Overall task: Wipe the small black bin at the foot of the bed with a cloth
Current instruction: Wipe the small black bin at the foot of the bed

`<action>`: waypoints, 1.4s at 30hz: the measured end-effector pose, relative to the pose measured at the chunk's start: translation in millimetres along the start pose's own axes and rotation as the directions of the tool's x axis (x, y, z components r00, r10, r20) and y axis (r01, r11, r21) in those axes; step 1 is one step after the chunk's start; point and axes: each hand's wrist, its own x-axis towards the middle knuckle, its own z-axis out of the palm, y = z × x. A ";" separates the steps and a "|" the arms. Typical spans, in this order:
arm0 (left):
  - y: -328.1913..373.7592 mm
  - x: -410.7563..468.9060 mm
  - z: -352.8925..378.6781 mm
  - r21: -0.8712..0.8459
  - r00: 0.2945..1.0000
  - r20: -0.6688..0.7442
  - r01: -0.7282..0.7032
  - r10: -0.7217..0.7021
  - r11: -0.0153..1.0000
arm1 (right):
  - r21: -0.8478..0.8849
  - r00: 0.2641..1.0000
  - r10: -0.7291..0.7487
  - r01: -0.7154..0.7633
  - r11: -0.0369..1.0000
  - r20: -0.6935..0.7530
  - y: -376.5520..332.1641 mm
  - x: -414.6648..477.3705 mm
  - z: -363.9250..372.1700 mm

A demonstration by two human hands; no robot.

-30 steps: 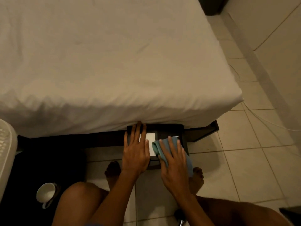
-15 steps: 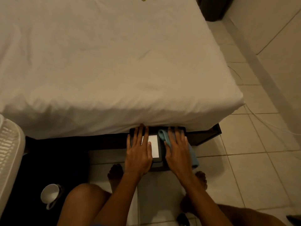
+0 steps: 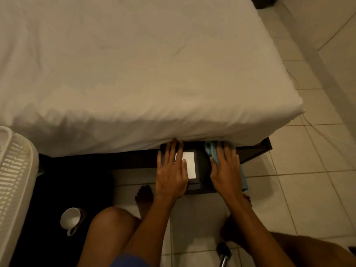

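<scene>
The small black bin (image 3: pixel 202 166) stands on the tiled floor at the foot of the bed, its far edge tucked under the white sheet. A white label (image 3: pixel 189 164) shows on its top. My left hand (image 3: pixel 172 170) lies flat on the bin's left part, fingers spread, partly over the label. My right hand (image 3: pixel 225 170) presses a light blue cloth (image 3: pixel 211 151) flat on the bin's right part; the cloth's end sticks out past my fingertips near the sheet, and another end shows right of my hand.
The bed with its white sheet (image 3: pixel 134 74) fills the upper view, with a dark frame (image 3: pixel 256 151) under it. A white slatted basket (image 3: pixel 13 180) stands at the left. A white cup (image 3: pixel 70 220) lies on a dark mat. My bare feet and knees are below.
My right hand has slid the cloth away from me across the bin's top, from the near edge to the far edge by the sheet. My left hand has stayed flat on the bin.
</scene>
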 end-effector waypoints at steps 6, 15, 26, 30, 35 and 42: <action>-0.5 -0.3 3.6 -0.014 1.000 -0.026 -0.004 0.004 1.000 | 0.060 0.998 0.059 -0.061 0.996 0.025 9.2 0.5 -2.2; -0.2 1.4 4.2 0.004 1.000 -0.015 -0.007 0.007 1.000 | 0.065 0.990 0.130 -0.133 0.989 0.048 10.4 -15.7 -7.2; -1.0 0.1 4.2 0.010 1.000 -0.014 -0.012 0.012 1.000 | 0.243 0.983 0.178 -0.184 0.952 0.047 6.4 -19.5 -29.8; -1.4 -0.2 4.0 0.008 1.000 -0.019 -0.007 0.007 1.000 | 0.409 0.960 0.280 -0.245 0.879 -0.026 13.9 -35.5 -25.4; -0.4 -0.1 4.0 0.002 1.000 -0.016 -0.007 0.007 1.000 | 0.386 0.952 0.305 -0.284 0.877 0.009 28.1 -3.3 -20.3; -0.5 -0.4 3.3 0.001 1.000 -0.018 -0.015 0.015 1.000 | 0.316 0.964 0.248 -0.207 0.926 -0.096 19.4 18.0 -16.6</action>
